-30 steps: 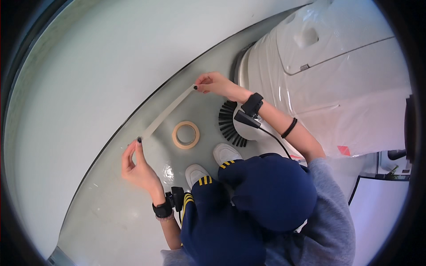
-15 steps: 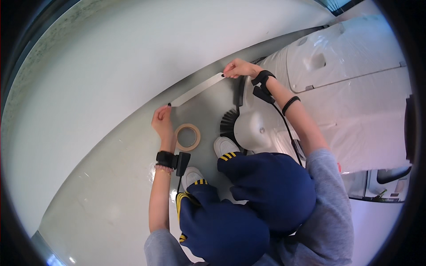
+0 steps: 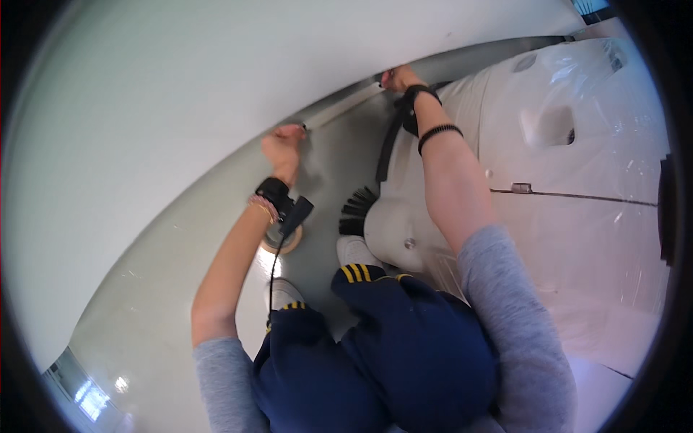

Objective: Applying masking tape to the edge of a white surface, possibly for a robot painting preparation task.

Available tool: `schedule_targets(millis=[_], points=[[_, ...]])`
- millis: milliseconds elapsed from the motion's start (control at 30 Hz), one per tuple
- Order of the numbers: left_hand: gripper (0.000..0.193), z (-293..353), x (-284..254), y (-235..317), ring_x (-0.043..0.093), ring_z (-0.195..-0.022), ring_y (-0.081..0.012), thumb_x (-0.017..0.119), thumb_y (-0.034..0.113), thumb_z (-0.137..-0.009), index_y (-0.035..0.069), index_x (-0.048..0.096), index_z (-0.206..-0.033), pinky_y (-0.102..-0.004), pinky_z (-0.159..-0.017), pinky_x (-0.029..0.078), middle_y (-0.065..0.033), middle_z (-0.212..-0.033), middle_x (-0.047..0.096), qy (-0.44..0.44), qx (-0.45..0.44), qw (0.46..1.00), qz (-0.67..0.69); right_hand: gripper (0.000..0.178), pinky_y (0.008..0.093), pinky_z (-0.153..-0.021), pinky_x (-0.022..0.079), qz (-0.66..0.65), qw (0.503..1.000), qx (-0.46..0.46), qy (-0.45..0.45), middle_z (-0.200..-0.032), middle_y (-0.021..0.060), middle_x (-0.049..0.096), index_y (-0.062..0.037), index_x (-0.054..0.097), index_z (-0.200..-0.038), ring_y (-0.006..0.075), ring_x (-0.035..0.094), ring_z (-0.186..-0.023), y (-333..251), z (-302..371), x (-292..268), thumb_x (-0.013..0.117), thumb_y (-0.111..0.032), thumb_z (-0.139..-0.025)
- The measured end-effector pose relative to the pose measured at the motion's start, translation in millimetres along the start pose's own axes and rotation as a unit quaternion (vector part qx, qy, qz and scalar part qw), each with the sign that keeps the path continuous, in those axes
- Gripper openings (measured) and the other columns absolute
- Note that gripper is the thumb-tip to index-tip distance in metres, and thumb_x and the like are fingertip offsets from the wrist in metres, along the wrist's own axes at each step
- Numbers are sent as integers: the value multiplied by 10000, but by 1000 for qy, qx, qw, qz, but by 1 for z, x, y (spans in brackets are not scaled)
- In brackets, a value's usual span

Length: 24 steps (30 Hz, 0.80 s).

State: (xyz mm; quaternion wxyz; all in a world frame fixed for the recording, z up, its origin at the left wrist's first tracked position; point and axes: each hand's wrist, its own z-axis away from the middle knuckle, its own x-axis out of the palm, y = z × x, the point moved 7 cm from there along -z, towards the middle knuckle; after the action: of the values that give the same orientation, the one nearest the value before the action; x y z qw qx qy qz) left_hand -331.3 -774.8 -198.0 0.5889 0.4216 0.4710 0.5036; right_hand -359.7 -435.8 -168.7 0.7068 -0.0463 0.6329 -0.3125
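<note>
A strip of pale tape is stretched between my two hands, low along the foot of the white wall. My left hand pinches its left end, close to where the wall meets the grey floor. At the other end, farther off and to the right, my right hand pinches the strip. Whether the tape touches the wall cannot be made out. On the floor below my left wrist lies a tape roll, partly hidden by the wrist strap and its black device.
To the right stands a large white machine under clear plastic film, with a black round brush at its lower corner. My white shoes are beside the brush. A dark strip edges the machine near my right forearm.
Both hands have moved forward with the tape strip, from above the floor to the foot of the wall. My left wrist now covers part of the tape roll.
</note>
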Motion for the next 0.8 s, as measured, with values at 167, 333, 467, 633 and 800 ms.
schedule_targets(millis=[167,333,467,633,800], points=[[69,-38,-12,19,613,-697,-184,587,11,-789,-37,613,-831,-296,-648,485,-100,-714,634,-36,132,988,-73,112,377,-646,511,19,994,60,-86,-820,145,641,-31,655,-864,246,626,-773,-27,-7,7,612,-53,-763],[144,-38,39,48,611,-713,-162,616,155,-777,16,645,-799,-275,-722,460,-52,-732,650,-103,74,975,-182,407,401,-876,422,19,994,107,25,-1218,131,463,-74,487,-1188,301,475,-1096,60,-28,7,608,-193,-819],[101,-44,-19,18,581,-667,-169,581,99,-734,20,642,-748,-278,-703,456,-56,-751,642,14,222,939,-260,470,395,-954,404,-1,989,139,-56,-1368,122,434,-87,430,-1327,325,494,-1102,-7,-16,35,483,-252,-890],[105,-38,1,0,601,-697,-137,560,-1,-737,37,654,-762,-278,-676,477,-52,-765,657,-13,136,977,-166,425,378,-932,414,-25,997,70,37,-1343,108,461,-83,453,-1308,318,498,-1077,21,-30,23,454,-218,-905],[81,-19,13,10,635,-669,-219,649,114,-734,46,675,-771,-304,-688,483,-91,-727,672,-18,94,974,-206,386,361,-911,423,-99,988,-78,90,-1319,94,489,-79,476,-1289,311,501,-1051,21,-19,38,425,-185,-921]])
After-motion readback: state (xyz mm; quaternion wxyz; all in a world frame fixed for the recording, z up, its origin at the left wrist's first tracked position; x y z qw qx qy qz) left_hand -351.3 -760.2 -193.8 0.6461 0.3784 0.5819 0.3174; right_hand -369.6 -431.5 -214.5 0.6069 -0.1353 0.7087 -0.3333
